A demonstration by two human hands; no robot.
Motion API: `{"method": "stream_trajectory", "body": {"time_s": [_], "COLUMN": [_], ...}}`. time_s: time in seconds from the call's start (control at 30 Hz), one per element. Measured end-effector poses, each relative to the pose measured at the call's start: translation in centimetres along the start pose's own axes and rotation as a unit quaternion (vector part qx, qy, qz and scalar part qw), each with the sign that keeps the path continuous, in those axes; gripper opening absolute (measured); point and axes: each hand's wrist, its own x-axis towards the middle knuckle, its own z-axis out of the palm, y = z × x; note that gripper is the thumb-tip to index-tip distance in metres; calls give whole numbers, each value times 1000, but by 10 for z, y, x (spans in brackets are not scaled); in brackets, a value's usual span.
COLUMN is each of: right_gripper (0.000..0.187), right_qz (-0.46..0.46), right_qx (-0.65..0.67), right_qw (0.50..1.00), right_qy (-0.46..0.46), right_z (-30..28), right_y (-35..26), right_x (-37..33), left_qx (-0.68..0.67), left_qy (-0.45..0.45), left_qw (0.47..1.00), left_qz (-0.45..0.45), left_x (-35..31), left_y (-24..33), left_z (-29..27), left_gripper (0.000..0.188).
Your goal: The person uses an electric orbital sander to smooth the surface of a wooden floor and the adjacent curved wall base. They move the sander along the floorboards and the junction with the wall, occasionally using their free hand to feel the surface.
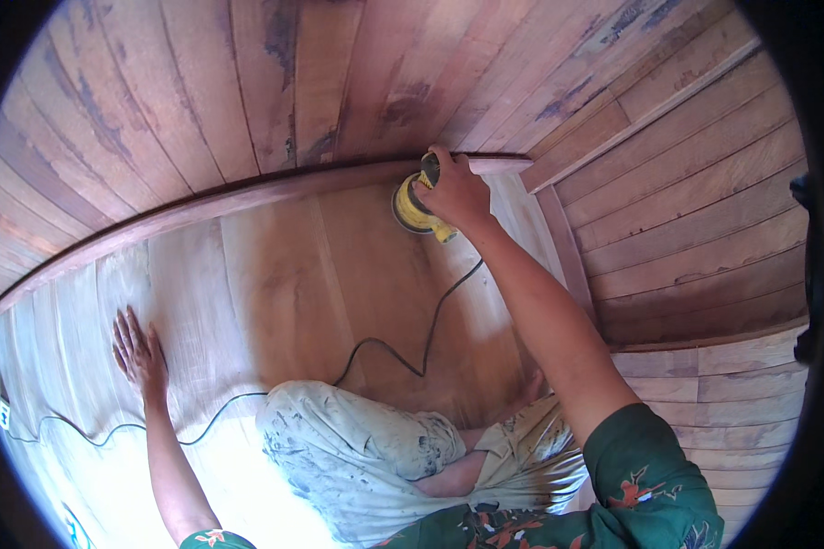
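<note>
A yellow and black orbital sander (412,203) rests on the plank floor (293,256), close against the skirting board (334,179) at the far side. My right hand (456,190) is wrapped round its top, the arm stretched out. From the sander a black power cord (428,343) loops back over the planks toward my legs. My left hand (140,355) lies flat on the pale planks at the left, fingers stretched, holding nothing.
Crossed in front of me are my legs in paint-stained trousers (357,457). Plank walls (311,82) rise beyond the skirting and at the right (696,220). Farther left, the cord (110,432) runs toward a small white object (5,414). Strong glare covers the lower left.
</note>
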Motion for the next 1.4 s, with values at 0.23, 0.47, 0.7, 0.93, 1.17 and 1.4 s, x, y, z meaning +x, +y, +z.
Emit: {"method": "stream_trajectory", "body": {"time_s": [0.23,0.47,0.7,0.93,1.17,1.4], "right_gripper": [77,80,80,78,78,77], "right_qz": [3,-6,-17,-23,-74,-54], "right_qx": [-17,-32,-20,-12,-9,-11], "right_qw": [1000,999,1000,1000,997,998], "right_qy": [-2,-1,10,5,32,11], "right_z": [5,11,14,18,26,19], "right_y": [-19,-28,-35,-54,-78,-89], "right_x": [1,-2,-5,-10,-14,-17], "left_qx": [-24,-52,-66,-73,-66,-149], "left_qy": [-23,-23,-24,-17,-12,-70], "left_qw": [999,998,997,996,997,986], "left_qz": [-27,-37,-38,-38,-44,-27], "left_x": [-2,-2,-3,-3,-2,18], "left_y": [17,23,24,25,28,165], "left_z": [-28,-35,-37,-35,-32,-44], "left_gripper": [65,65,66,66,69,89]}}
